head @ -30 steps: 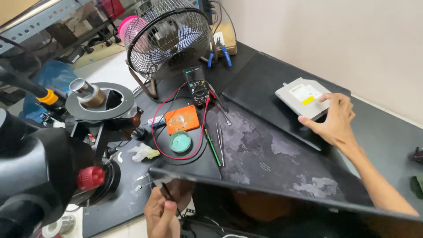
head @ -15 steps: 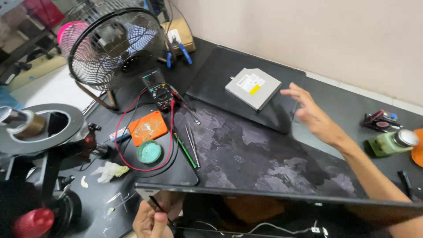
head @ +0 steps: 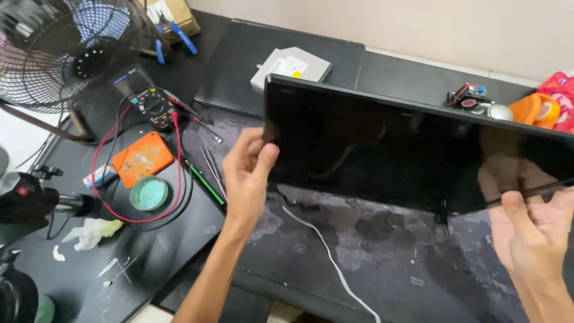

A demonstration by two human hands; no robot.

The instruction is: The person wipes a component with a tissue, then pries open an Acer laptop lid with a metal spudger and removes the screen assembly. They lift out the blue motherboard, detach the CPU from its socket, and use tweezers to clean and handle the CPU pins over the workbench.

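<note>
A large black display panel point(head: 394, 143) stands tilted upright over a dark patterned work mat point(head: 359, 239). My left hand point(head: 248, 173) grips its left edge, thumb on the front glass. My right hand point(head: 532, 236) holds its lower right edge, with fingers curled around the rim. A thin white cable point(head: 329, 257) trails from under the panel across the mat toward the near edge. The panel hides part of the desk behind it.
A black desk fan point(head: 66, 51) stands at far left. Near it lie a multimeter point(head: 154, 107) with red leads, an orange pad point(head: 142, 158), a green round tin point(head: 149, 192) and tweezers point(head: 212, 173). A grey optical drive point(head: 292, 67) lies on a closed laptop point(head: 239, 66). Tape rolls point(head: 538, 109) sit far right.
The panel has been lifted from lying flat and low to standing upright. My right hand left the optical drive and took the panel's right edge; my left hand moved up to its left edge.
</note>
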